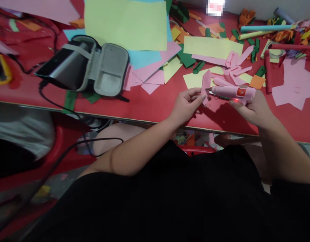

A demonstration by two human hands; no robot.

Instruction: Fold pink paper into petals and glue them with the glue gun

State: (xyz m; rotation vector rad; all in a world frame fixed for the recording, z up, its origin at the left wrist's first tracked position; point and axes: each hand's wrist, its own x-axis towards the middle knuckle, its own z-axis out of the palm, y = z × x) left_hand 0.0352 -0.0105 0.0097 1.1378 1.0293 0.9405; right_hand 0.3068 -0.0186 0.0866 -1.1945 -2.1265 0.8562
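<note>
Between the fingers and thumb of my left hand (187,106) is a folded pink paper strip (206,81), held upright above the table's front part. My right hand (257,109) grips a pink hot glue gun (226,91) with a red light glowing on its underside. The gun points left, and its metal nozzle is at the strip; whether it touches I cannot tell. Just behind the gun lies a cluster of folded pink paper pieces (234,69). To the right of my right hand rests a pink star-shaped paper cutout (293,82).
An open zip case (112,69) with a dark device (66,64) and black cable (61,104) lies on the red table (149,102) to the left. Coloured sheets (127,25) are stacked behind. Rolled paper tubes (268,72) and scraps cover the right. A yellow-handled tool (5,72) is far left.
</note>
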